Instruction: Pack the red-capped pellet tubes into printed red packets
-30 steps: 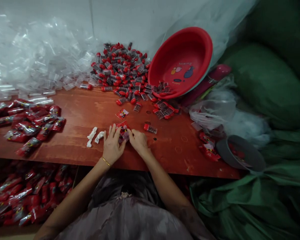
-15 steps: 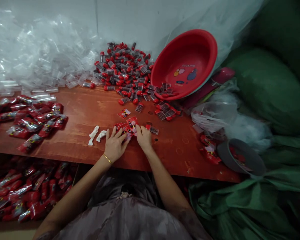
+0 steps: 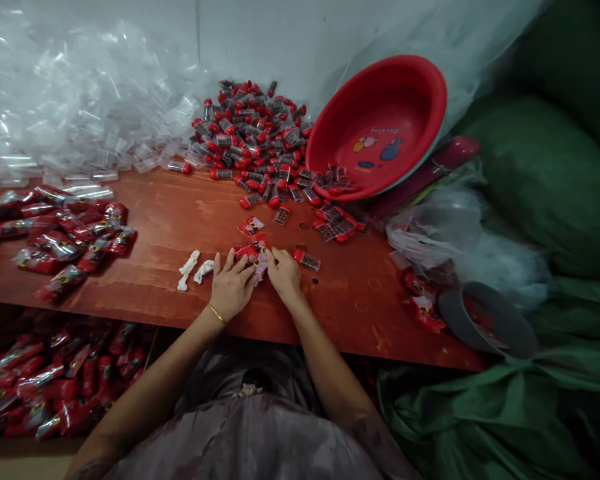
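Note:
My left hand and my right hand meet on the red-brown table, both pinching a small clear bag with red printed packets between them. The left wrist wears a gold bangle. A red-capped vial lies just right of my right hand. Another red printed packet lies a little beyond the hands. Two white twisted pieces lie just left of my left hand.
A heap of red-capped vials sits at the back beside a tilted red basin. Clear bags pile up at back left. Filled red packs lie on the left and below the table. Green sacks and a grey bowl crowd the right.
My right hand had lifted a red packet upright half a second ago; now it is lowered against the bag, and both hands have closed in together.

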{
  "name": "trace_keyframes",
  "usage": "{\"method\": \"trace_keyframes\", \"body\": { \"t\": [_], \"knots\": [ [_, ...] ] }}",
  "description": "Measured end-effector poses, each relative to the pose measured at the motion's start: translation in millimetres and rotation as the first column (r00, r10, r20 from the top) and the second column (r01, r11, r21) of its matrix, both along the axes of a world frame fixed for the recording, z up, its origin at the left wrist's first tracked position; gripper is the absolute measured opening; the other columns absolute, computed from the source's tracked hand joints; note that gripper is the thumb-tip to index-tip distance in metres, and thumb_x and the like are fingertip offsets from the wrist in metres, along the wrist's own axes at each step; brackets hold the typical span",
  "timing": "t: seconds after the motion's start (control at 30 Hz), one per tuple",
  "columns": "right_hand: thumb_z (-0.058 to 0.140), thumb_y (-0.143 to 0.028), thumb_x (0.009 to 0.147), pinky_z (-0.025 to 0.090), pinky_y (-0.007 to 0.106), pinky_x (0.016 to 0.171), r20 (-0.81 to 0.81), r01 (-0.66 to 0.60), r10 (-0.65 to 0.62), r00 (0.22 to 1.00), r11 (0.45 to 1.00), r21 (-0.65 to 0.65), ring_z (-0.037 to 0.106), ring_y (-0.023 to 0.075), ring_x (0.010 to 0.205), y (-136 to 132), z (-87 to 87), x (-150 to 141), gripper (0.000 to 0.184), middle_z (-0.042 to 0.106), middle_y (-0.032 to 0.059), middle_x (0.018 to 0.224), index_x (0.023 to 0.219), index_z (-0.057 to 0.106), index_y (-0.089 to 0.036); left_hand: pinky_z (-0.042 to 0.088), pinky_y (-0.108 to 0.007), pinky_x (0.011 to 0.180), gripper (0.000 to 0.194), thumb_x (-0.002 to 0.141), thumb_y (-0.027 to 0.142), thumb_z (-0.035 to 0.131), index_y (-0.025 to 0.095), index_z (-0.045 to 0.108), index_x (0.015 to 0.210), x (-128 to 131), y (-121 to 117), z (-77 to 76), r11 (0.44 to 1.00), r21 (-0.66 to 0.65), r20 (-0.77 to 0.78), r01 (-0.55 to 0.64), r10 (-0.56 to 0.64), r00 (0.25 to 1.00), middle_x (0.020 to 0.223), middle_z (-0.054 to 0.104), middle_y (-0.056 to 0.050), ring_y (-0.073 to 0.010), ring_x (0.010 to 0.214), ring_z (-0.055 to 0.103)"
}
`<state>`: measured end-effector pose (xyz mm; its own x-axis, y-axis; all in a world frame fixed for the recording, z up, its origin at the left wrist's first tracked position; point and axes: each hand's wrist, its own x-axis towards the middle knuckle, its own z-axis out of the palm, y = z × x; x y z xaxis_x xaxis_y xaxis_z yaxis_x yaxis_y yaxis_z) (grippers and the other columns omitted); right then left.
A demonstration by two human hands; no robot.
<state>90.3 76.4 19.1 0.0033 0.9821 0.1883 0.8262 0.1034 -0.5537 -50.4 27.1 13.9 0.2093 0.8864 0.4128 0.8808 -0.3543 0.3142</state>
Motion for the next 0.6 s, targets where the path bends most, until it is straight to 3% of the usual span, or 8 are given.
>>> {"method": "trace_keyframes", "body": {
  "t": [0.2, 0.33, 0.4, 0.43, 0.53, 0.6],
  "knots": [
    [0.040, -0.032, 0.090, 0.038, 0.024, 0.060, -0.238, -0.008, 0.039, 0.970, 0.991, 0.131, 0.052, 0.0144, 0.061, 3, -3.5, 9, 0.031, 0.061, 0.0023, 0.065, 0.068, 0.058, -0.019, 0.017, -0.061, 0.109, 0.027, 0.087, 0.035, 0.050, 0.023, 0.070, 0.100, 0, -2, 7.7, 0.999, -0.048, 0.093, -0.001, 0.005, 0.996, 0.121, 0.065, -0.009, -0.0345, 0.130, 0.041],
    [0.039, -0.035, 0.089, 0.035, 0.024, 0.058, -0.262, 0.017, 0.016, 0.965, 0.992, 0.124, 0.046, 0.0131, 0.056, -7, 5.3, 3, 0.033, 0.053, -0.0003, 0.057, 0.063, 0.051, -0.021, 0.025, -0.052, 0.108, 0.033, 0.084, 0.041, 0.055, 0.021, 0.068, 0.106, 2, -4, 25.1, 0.995, -0.086, 0.387, -0.056, 0.085, 0.918, 0.116, 0.067, -0.010, -0.0308, 0.124, 0.049],
    [0.038, -0.036, 0.089, 0.036, 0.024, 0.058, -0.305, 0.010, 0.030, 0.952, 0.991, 0.131, 0.046, 0.0129, 0.057, -13, 10.1, 0, 0.033, 0.052, -0.0005, 0.058, 0.062, 0.049, -0.021, 0.041, -0.042, 0.096, 0.032, 0.081, 0.044, 0.058, 0.019, 0.071, 0.097, 5, -3, 34.3, 0.982, -0.190, 0.605, -0.024, 0.136, 0.784, 0.099, 0.073, -0.008, -0.0273, 0.105, 0.061],
    [0.038, -0.036, 0.089, 0.036, 0.023, 0.059, -0.333, -0.006, 0.053, 0.941, 0.990, 0.141, 0.047, 0.0129, 0.058, -16, 12.3, -1, 0.032, 0.052, -0.0004, 0.060, 0.063, 0.049, -0.021, 0.046, -0.037, 0.086, 0.031, 0.079, 0.045, 0.060, 0.018, 0.072, 0.090, 7, -1, 38.0, 0.967, -0.255, 0.714, 0.022, 0.173, 0.678, 0.089, 0.073, -0.007, -0.0244, 0.091, 0.065],
    [0.039, -0.037, 0.088, 0.038, 0.024, 0.060, -0.420, -0.062, 0.126, 0.899, 0.985, 0.163, 0.048, 0.0130, 0.061, -24, 16.9, -2, 0.030, 0.054, -0.0001, 0.064, 0.067, 0.052, -0.020, 0.046, -0.025, 0.065, 0.029, 0.068, 0.043, 0.071, 0.015, 0.073, 0.076, 15, 5, 45.4, 0.912, -0.357, 0.912, 0.200, 0.294, 0.287, 0.071, 0.070, -0.003, -0.0154, 0.067, 0.061],
    [0.039, -0.037, 0.088, 0.039, 0.024, 0.060, -0.453, -0.085, 0.147, 0.879, 0.984, 0.155, 0.048, 0.0129, 0.061, -29, 17.8, -1, 0.029, 0.055, 0.0000, 0.065, 0.069, 0.053, -0.020, 0.045, -0.023, 0.062, 0.032, 0.058, 0.040, 0.078, 0.014, 0.073, 0.075, 21, 8, 47.5, 0.890, -0.369, 0.929, 0.269, 0.358, 0.088, 0.071, 0.069, -0.002, -0.0122, 0.063, 0.059]
  ]
}}
